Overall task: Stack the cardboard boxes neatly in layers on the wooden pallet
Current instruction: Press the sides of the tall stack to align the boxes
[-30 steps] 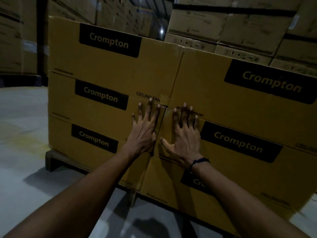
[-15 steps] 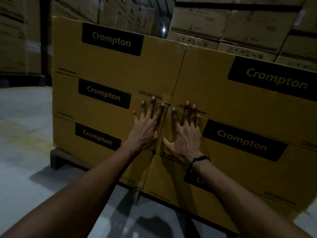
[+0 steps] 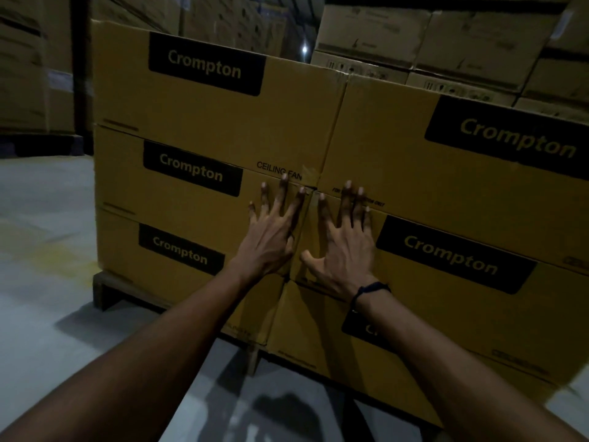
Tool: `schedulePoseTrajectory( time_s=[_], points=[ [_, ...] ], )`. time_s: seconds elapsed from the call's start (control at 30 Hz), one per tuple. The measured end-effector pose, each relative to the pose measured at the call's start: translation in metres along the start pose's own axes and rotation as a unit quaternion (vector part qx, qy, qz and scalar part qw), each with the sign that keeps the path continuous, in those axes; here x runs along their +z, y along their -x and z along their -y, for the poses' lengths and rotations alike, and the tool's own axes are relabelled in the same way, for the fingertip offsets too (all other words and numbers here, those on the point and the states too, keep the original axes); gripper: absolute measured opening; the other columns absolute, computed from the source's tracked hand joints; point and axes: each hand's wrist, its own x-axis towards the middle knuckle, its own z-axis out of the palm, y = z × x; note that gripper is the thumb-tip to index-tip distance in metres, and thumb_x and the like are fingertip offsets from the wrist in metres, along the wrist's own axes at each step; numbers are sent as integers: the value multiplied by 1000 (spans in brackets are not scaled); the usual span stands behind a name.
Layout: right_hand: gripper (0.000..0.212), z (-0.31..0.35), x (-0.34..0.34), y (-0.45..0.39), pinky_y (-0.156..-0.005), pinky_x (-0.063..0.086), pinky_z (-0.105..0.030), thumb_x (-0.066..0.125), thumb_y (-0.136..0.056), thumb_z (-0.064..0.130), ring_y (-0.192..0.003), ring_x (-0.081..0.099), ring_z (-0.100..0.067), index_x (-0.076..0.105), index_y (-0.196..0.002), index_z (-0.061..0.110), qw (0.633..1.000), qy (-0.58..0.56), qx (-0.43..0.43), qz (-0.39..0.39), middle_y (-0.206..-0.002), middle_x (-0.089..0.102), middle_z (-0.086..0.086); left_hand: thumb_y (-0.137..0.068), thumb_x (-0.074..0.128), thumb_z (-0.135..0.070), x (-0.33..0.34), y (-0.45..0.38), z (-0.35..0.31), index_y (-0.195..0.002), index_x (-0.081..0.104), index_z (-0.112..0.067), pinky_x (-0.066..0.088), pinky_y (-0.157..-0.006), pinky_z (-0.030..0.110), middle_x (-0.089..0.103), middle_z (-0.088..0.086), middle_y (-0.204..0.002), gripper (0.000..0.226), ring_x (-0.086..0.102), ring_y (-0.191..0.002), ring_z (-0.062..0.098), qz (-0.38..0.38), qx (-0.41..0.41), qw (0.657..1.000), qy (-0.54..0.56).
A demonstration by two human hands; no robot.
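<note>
- Cardboard boxes (image 3: 204, 122) stacked three layers high, flush with wooden pallet's (image 3: 105, 290) left edge.
- Left hand (image 3: 271, 240), right hand (image 3: 347, 250): flat, fingers spread, pressing middle layer at centre seam.
- Open floor (image 3: 41, 282) left.

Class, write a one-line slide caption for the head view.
Both hands, left and right, press flat on the middle boxes stacked on the pallet.

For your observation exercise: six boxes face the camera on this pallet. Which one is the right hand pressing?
The middle-layer box in the right column. The right hand lies flat on its left end, beside the seam; the left hand presses the neighbouring middle box.
</note>
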Motion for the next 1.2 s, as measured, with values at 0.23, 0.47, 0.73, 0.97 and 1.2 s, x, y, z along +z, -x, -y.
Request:
schedulePoseTrajectory(
  time_s=[0.23, 0.47, 0.73, 0.97, 1.2],
  points=[
    [118, 3, 0, -3, -126, -4, -55, 39, -79, 87, -148, -33, -43, -23, -159, 27, 999, 38, 3, 16, -157, -42, -23, -99, 53, -24, -7, -2, -1, -158, -24, -37, 7, -115, 78, -44, 1, -160, 98, -31, -148, 45, 25, -8, 1000, -15],
    [132, -5, 16, 18, -122, -3, -63, 57, -70, 87, -149, -30, -46, -22, -159, 30, 995, 74, -43, 44, -160, -35, -24, -86, 78, -43, -14, 17, 14, -158, -21, -41, 17, -113, 79, -44, 0, -160, 122, -29, -148, 47, 87, -2, 994, -59],
    [128, -5, 53, 30, -121, -7, -67, 55, -75, 88, -150, -26, -46, -16, -162, 27, 996, 72, -58, 13, -164, -28, -23, -63, 90, -52, 9, 31, 25, -159, -16, -42, 14, -109, 84, -37, -1, -164, 144, -31, -149, 43, 61, -5, 995, -75],
    [127, -8, 62, 29, -120, -9, -67, 56, -75, 86, -152, -21, -48, -14, -162, 26, 994, 72, -76, -19, -165, -23, -24, -56, 86, -71, 29, 29, 28, -162, -10, -39, 18, -107, 85, -27, 2, -168, 147, -24, -152, 43, 5, -10, 997, -76],
    [130, -8, 64, 29, -121, 1, -67, 57, -72, 89, -153, -17, -47, -14, -162, 28, 995, 66, -70, -25, -167, -20, -23, -51, 93, -63, 23, 31, 28, -161, -12, -40, 21, -107, 84, -29, 1, -168, 154, -26, -152, 42, 11, -3, 998, -69]
  ],
)
